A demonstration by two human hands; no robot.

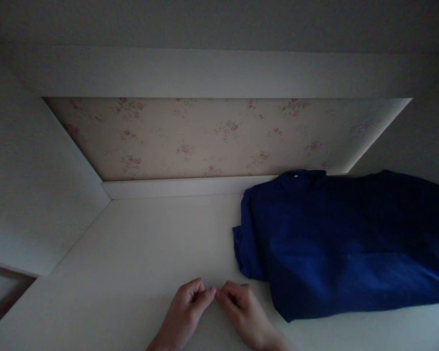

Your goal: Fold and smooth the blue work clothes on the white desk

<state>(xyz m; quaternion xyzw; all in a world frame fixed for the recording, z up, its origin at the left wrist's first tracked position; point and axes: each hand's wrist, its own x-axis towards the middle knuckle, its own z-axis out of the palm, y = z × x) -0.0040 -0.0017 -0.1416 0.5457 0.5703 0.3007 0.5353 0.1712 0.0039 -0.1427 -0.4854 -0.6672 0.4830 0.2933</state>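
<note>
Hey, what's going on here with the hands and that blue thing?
A person's two hands rest low on a white surface, fingertips meeting. The left hand and right hand are curled, fingers bent in; whether they pinch anything is too dim to tell. A blue garment lies folded just right of them, its edge close to the right hand but not touched. Behind is a floral wallpaper panel.

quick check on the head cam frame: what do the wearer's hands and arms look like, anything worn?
Both hands are bare: the left hand and right hand show no gloves. No rings, watch or bands can be made out in the dim light. The wrists enter from the bottom edge, and no sleeve or cuff is visible on either before the frame cuts them off. No cables or markings show.
</note>
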